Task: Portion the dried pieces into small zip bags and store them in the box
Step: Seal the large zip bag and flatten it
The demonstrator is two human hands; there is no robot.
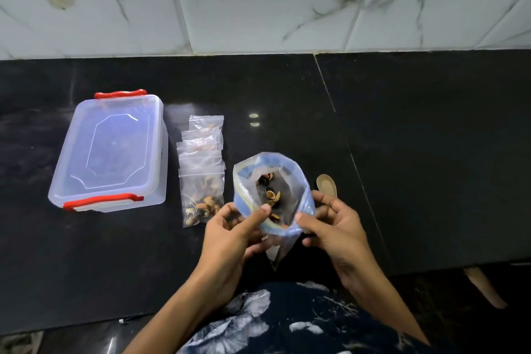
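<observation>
Two hands on one soft bag. Far left of your left hand (230, 234): clear lidded box (110, 149), red latches shut, rigid, likely light. Just left of that hand: overlapping small zip bags (202, 169), nearest one filled, slippery film; take them by the zip strip. Left hand pinches the near rim of the big blue-rimmed zip bag (273, 195), floppy, few dried pieces (270, 195) inside. Right hand (334, 225) curls on the opposite rim; wooden spoon (326, 184) just beyond it.

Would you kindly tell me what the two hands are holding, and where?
Both hands, left hand and right hand, hold the open blue-rimmed zip bag at its near rim, one grip on each side.
</observation>
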